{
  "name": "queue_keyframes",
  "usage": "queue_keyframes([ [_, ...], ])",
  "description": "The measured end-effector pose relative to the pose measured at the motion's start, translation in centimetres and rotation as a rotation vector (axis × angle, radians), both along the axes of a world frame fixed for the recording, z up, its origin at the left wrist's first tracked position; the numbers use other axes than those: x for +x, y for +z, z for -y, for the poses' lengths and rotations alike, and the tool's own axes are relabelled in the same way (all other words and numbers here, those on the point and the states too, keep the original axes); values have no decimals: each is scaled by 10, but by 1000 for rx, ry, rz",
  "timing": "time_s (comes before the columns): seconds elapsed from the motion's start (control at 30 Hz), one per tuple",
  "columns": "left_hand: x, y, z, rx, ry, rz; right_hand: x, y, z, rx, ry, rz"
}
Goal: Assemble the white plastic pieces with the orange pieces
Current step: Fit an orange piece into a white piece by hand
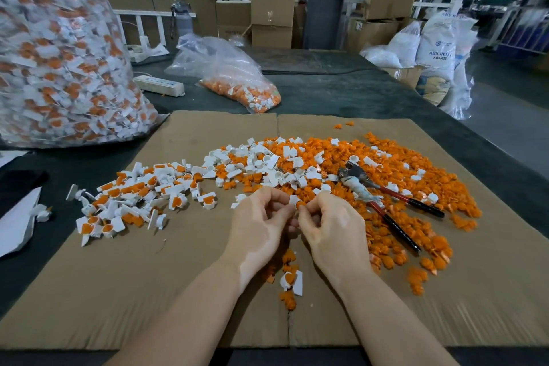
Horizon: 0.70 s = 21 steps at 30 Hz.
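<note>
My left hand (pixel 261 223) and my right hand (pixel 332 226) meet over the middle of the cardboard sheet (pixel 166 282). Between their fingertips sits a small white plastic piece (pixel 293 200), pinched by my left hand, with an orange piece (pixel 300 205) pinched against it by my right hand. Behind the hands lies a heap of loose orange pieces (pixel 395 175) mixed with loose white pieces (pixel 261 160). To the left is a pile of joined white-and-orange pieces (pixel 133 196). One joined piece (pixel 292 279) lies between my wrists.
Red-handled pliers (pixel 383 196) lie on the orange heap to the right of my hands. A large clear bag of joined pieces (pixel 59 53) stands at the far left. A smaller bag of orange pieces (pixel 237 80) and a power strip (pixel 159 85) lie behind the cardboard.
</note>
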<state>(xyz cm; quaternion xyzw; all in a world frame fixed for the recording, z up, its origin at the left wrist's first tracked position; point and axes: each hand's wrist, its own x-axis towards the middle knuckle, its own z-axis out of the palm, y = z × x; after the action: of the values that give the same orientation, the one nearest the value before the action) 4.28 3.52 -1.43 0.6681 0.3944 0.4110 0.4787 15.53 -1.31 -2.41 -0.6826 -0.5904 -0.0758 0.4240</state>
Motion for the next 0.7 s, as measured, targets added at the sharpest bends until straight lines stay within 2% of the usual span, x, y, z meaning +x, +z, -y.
queue_keyframes([
  [0.07, 0, 0, 1, 40, -5, -32, 1, -1, 0, 0, 17, -17],
  [0.27, -4, -1, -2, -165, -24, 156, 4, 2, 3, -8, 140, -201],
  [0.7, -7, -2, -5, -215, -96, 169, 6, 4, 3, 0, 200, -154],
])
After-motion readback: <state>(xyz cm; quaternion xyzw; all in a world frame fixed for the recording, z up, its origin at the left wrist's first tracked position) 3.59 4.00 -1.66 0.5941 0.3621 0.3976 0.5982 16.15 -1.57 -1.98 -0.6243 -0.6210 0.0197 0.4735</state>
